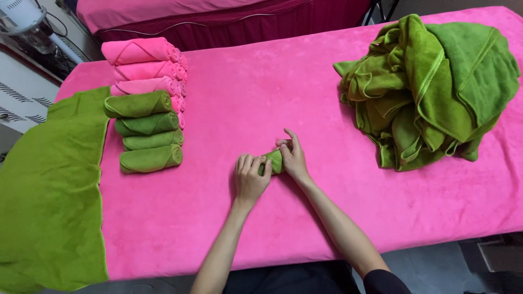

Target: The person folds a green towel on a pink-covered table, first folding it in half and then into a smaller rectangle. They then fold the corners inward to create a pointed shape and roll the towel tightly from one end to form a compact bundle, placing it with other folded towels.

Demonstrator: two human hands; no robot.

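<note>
Green terry towel roll (274, 161): I clamp it between left hand (250, 178) and right hand (293, 157), keeping it tight. Beside my left: rolled green towels (146, 132); beyond my right, unrolled green heap (430, 90).

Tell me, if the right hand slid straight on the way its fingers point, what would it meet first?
The right hand points up and away across the pink table cover. Beyond the small green rolled towel under it, the way looks free to the far edge, though depth is hard to judge.

Both hands, left hand (250, 177) and right hand (293, 158), press a rolled green towel (274, 161) on the pink table (261, 98).
</note>
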